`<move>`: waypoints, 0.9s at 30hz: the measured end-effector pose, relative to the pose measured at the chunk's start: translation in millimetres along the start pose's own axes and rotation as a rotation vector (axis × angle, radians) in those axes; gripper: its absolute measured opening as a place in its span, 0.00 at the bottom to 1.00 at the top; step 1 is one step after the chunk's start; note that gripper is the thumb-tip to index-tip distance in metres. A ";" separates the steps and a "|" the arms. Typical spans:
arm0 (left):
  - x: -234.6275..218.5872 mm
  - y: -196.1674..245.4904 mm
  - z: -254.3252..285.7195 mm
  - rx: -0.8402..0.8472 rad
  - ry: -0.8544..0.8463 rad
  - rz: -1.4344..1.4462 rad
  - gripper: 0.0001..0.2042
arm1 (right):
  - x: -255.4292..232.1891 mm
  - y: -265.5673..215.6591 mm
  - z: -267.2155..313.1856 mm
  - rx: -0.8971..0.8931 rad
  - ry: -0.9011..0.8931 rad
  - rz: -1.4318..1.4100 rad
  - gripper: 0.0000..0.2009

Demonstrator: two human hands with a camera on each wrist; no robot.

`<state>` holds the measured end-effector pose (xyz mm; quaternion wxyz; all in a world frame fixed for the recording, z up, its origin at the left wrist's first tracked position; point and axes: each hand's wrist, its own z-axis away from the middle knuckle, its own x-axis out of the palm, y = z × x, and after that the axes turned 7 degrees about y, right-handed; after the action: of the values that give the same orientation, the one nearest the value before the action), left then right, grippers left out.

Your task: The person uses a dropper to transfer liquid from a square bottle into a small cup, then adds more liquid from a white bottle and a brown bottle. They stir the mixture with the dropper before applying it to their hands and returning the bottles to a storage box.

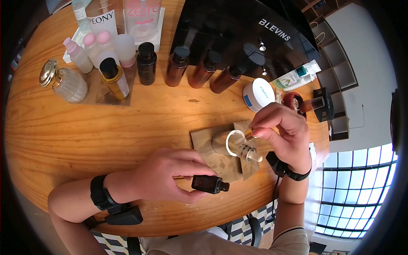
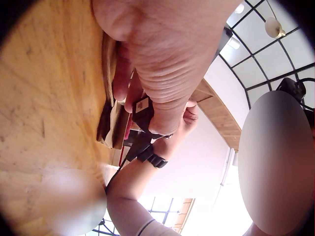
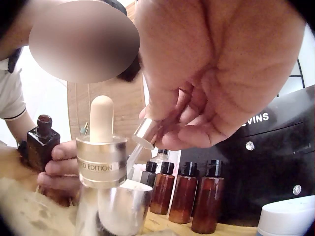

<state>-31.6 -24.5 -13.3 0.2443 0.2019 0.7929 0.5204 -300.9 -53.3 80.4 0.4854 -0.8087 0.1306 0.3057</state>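
My left hand (image 1: 163,174) grips a small dark square bottle (image 1: 205,183) between thumb and fingers, close over the table's near side. Its narrow neck is uncapped and points right in the head view. My right hand (image 1: 287,131) pinches a dropper by its shiny metal collar (image 3: 146,133); the glass pipette slants down towards a silvery cup (image 3: 134,199). Fingers hide the top of the dropper. Beside the cup stands a clear bottle with a cream rubber bulb (image 3: 102,120) and a metallic collar. Cup and bottle stand on a stained brown paper sheet (image 1: 206,153).
A black case (image 1: 238,29) marked BLEVINS stands at the back, with several amber bottles (image 1: 176,70) before it. A white jar (image 1: 257,95) is on the right. At the back left are a ribbed gold-lidded jar (image 1: 72,87), a yellow oil bottle (image 1: 114,83) and other toiletries.
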 end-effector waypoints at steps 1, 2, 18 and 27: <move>0.1 -0.1 -0.1 0.002 0.006 0.009 0.18 | 0.7 -0.1 -1.1 -0.016 -0.042 0.018 0.05; -0.2 0.1 -0.2 0.003 0.005 0.008 0.18 | 1.5 0.0 -2.0 -0.032 -0.085 0.034 0.05; -1.2 1.5 -0.7 0.001 -0.001 0.001 0.18 | -2.6 -5.6 0.0 -0.085 -0.002 0.080 0.07; -1.2 0.4 -0.5 -0.004 -0.006 -0.006 0.18 | 5.6 -21.3 2.3 -0.322 0.027 0.159 0.11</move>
<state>-30.9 -25.4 -12.6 0.2484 0.2007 0.7917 0.5208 -286.6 -40.3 91.1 0.3223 -0.8669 0.1500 0.3494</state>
